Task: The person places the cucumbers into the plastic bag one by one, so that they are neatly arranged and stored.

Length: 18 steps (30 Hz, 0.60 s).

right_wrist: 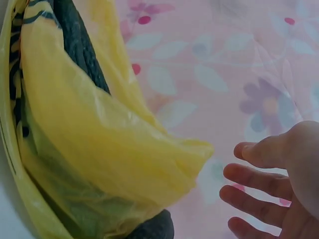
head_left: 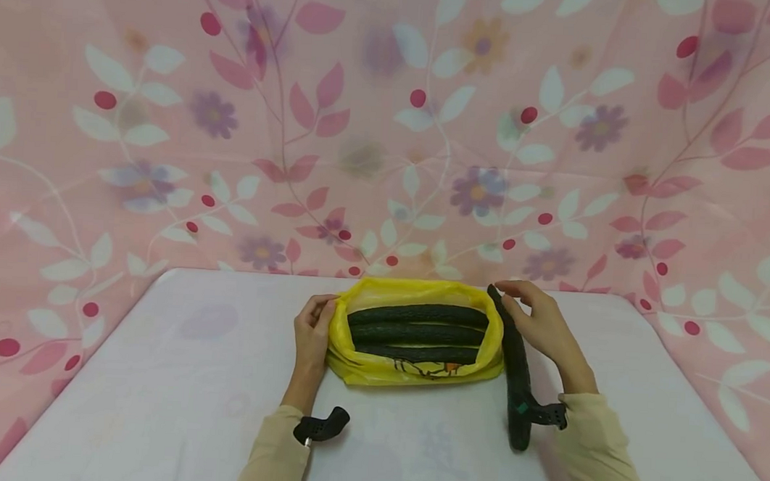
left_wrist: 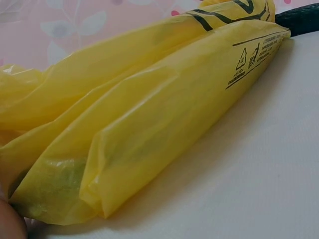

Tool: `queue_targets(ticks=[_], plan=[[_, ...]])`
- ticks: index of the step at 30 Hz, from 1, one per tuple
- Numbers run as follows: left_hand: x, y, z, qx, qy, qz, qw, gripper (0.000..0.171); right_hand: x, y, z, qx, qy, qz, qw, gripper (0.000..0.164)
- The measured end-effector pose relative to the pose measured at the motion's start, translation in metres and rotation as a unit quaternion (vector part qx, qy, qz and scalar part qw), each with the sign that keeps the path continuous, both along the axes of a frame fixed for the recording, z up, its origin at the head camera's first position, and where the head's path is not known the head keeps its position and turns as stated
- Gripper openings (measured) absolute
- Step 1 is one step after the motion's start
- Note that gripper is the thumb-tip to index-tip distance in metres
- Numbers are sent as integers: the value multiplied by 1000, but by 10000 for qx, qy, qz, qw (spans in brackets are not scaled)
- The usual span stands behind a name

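Observation:
A yellow plastic bag (head_left: 410,376) lies on its side on the white table, its mouth spread wide. Inside, several dark green cucumbers (head_left: 419,334) lie side by side. My left hand (head_left: 313,331) grips the bag's left edge; in the left wrist view only a bit of finger (left_wrist: 11,224) shows at the bag's corner. Another cucumber (head_left: 517,371) lies lengthwise on the table, just outside the bag's right side. My right hand (head_left: 540,325) is beside its far end. In the right wrist view, the fingers (right_wrist: 259,180) are spread, apart from the bag and holding nothing.
The white table (head_left: 207,384) extends to both sides of the bag. Behind it hangs a pink flowered cloth (head_left: 390,146). Each wrist wears a black strap (head_left: 549,415) with a mount, and the right one overlaps the loose cucumber in the head view.

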State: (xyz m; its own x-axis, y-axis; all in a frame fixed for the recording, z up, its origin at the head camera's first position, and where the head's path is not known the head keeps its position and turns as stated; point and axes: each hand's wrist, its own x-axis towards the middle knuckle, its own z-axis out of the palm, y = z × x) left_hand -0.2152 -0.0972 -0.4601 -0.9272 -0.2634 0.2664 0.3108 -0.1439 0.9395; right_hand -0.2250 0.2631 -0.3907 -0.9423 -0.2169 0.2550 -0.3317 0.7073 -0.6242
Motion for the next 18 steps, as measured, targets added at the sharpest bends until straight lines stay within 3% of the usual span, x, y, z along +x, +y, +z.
queue_targets(ticks=[9, 18], plan=[[2, 1, 2, 56, -46, -18, 10000, 23, 7, 15, -9, 24, -409, -209, 9989, 35], [1, 1, 1, 85, 17, -33, 10000, 23, 9, 26, -21, 507, -1049, -412, 9923, 46]])
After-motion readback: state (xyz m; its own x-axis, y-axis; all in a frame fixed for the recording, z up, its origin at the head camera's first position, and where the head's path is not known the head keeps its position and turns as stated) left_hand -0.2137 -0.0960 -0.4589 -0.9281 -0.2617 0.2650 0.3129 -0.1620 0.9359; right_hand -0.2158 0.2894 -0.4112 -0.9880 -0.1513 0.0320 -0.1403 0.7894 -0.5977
